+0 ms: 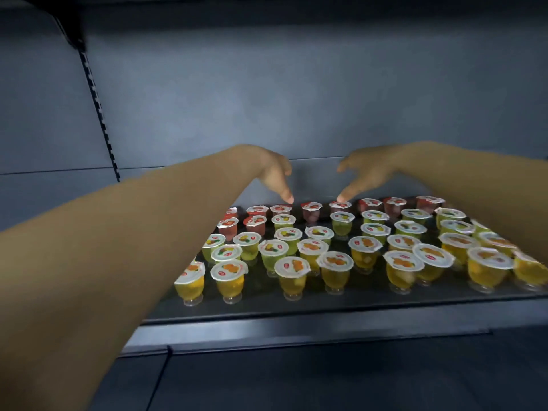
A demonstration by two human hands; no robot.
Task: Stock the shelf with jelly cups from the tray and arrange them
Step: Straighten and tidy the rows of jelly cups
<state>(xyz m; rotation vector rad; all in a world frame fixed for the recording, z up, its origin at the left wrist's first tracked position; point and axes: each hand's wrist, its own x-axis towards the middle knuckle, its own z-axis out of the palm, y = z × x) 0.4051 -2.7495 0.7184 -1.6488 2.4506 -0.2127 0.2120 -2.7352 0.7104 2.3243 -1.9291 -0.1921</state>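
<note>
Several jelly cups stand in rows on the dark shelf (267,310): red ones (311,212) along the back, green-yellow ones (342,222) in the middle, orange-yellow ones (292,275) at the front. My left hand (274,173) reaches over the back row with fingers apart, a fingertip down near a red cup (280,209). My right hand (364,173) hovers opposite it, spread, a fingertip touching the lid of another red cup (340,206). Neither hand holds a cup. No tray is in view.
The grey back wall (296,99) rises right behind the red row. A slotted upright rail (98,108) runs down the left side. The shelf's front lip (296,330) lies below the front row, and a lower shelf surface (326,381) shows beneath it.
</note>
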